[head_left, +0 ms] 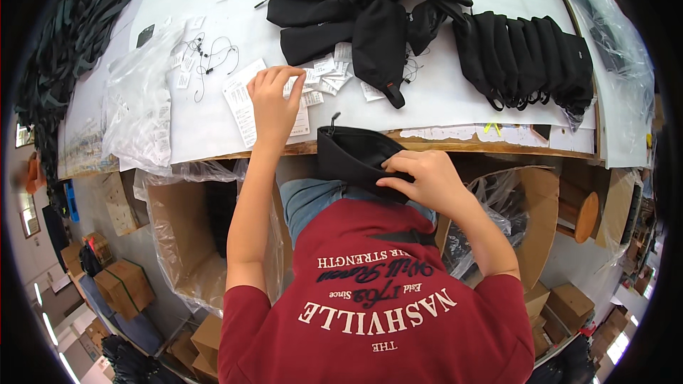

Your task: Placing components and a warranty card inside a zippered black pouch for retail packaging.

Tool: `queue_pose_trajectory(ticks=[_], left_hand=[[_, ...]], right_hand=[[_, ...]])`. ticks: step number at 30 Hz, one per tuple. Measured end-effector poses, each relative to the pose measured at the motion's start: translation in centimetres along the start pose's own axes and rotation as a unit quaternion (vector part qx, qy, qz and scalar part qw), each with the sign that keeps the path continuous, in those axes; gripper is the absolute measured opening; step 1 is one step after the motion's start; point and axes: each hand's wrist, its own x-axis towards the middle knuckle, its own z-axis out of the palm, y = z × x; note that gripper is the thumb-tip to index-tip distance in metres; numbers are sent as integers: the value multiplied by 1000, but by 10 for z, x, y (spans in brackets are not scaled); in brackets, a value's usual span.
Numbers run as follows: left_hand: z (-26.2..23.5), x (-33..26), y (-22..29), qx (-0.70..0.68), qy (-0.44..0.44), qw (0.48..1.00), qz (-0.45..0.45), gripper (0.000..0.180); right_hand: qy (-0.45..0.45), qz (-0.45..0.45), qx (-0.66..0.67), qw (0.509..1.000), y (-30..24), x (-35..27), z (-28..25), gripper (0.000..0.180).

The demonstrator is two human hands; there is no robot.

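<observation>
Red shirt (377,313) nearest, the right hand (423,178) is pinching a black pouch (352,156) against the near surface (441,99) edge while the left hand (274,103), fingers curled, is picking at paper tags (245,103), which could scatter, or the loosely held pouch could drop.

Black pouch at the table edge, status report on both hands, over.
Right hand grips black pouch at table edge. Left hand on paper tags. Nothing blocking; finished pouches sit beyond.
</observation>
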Motion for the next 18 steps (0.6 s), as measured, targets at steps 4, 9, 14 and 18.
queue_pose_trajectory(ticks=[4,9,14,18], left_hand=[[2,0,-5,-8,-20,1000,-8,22],[8,-1,-9,32,-58,997,30,21],[-12,-1,19,-40,-6,998,-39,11],[-52,2,69,-273,-127,954,-19,16]], right_hand=[[6,-33,-28,999,-6,6,-6,24],[13,-64,-66,996,-8,8,-4,21],[36,-73,-98,992,-9,9,-8,19],[59,-96,-133,985,-11,17,-14,18]])
